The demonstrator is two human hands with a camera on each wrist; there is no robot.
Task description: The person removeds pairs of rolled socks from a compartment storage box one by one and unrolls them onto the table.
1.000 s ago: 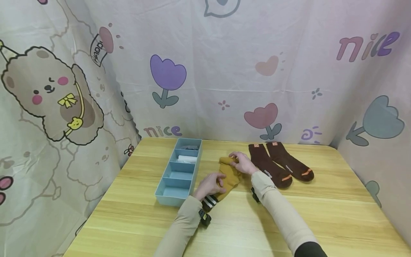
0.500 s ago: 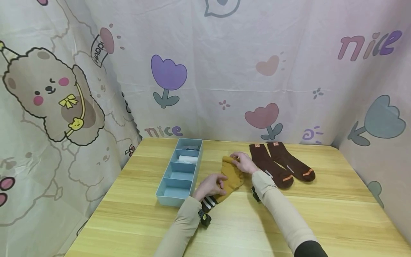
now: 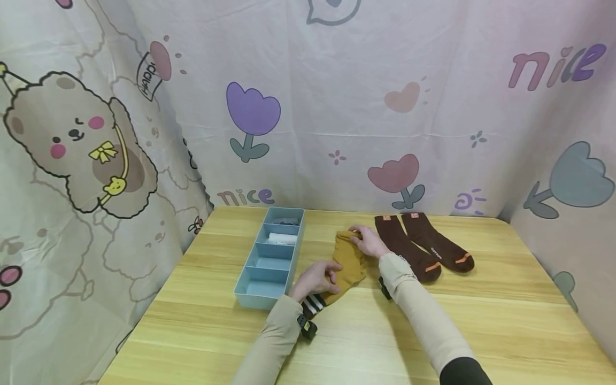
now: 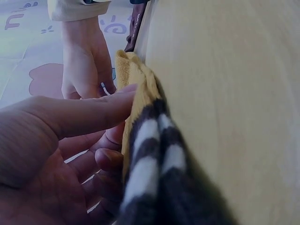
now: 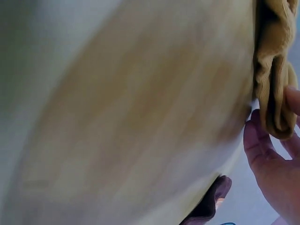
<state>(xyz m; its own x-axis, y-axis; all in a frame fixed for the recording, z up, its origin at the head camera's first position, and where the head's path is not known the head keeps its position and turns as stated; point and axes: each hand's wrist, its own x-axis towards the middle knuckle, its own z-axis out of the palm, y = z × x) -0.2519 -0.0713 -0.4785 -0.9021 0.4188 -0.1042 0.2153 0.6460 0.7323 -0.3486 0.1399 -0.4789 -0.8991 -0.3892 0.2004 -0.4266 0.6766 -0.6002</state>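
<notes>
The mustard sock [image 3: 350, 264] is shifting outward at its far end, left hand [image 3: 316, 279] and right hand [image 3: 369, 241] pinching it; I am judging this straightening, next needing even tension.

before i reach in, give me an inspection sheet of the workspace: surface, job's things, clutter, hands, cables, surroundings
Surface: wood-grain table, dry-looking where visible.
Job's things: mustard sock with a striped dark end nearest the person; two brown socks laid flat to its right; blue box to its left, a white roll and a dark bundle in its two far compartments.
Clutter: nothing seen.
Hands: left hand pinches the mustard sock near its stripes; right hand pinches its far end.
Cables: nothing seen.
Surroundings: printed curtain behind and on both sides.
</notes>
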